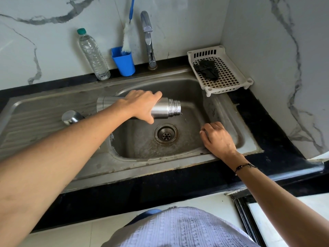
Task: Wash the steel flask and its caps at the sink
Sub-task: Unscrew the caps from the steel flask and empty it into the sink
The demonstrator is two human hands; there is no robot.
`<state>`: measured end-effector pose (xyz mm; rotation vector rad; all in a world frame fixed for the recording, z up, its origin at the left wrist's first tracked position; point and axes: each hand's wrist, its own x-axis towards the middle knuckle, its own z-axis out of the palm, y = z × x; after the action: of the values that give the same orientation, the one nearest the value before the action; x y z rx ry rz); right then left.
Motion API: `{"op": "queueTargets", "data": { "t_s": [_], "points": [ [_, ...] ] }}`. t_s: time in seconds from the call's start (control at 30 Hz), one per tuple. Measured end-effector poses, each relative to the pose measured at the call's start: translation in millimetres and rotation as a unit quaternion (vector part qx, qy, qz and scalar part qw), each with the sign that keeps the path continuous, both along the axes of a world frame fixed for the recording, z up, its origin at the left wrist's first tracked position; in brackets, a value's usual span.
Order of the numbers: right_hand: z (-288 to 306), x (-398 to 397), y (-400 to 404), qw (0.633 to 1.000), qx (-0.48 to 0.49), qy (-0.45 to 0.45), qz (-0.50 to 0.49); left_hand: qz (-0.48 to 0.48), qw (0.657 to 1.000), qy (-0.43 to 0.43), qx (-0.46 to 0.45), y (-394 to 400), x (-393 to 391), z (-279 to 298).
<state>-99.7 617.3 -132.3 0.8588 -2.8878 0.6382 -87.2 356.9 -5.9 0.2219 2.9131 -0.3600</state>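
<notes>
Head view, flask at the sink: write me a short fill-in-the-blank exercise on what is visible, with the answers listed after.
1. The left hand holds the steel flask on its side, with its open mouth over the ____.
2. The bottle brush stands in a ____ cup.
3. The dark cloth lies in the white ____.
4. The right hand rests on the sink's ____ edge.

Missing words: basin; blue; tray; right
</notes>
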Motion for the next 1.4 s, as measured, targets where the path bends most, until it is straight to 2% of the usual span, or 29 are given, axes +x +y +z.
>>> {"op": "queueTargets", "data": {
  "t_s": [0.93, 1.4],
  "points": [
    [1.2, 1.3, -0.7, 1.0, 0.008, 0.007, -0.003, 0.003, 1.0, -0.012, -0.013, -2.9, 5.4, 4.3],
    [0.1, 1.3, -1.2, 1.0, 0.006, 0.017, -0.004, -0.015, 0.998, -0.024, -0.056, 2.8, 7.0, 7.4]
  ]
}}
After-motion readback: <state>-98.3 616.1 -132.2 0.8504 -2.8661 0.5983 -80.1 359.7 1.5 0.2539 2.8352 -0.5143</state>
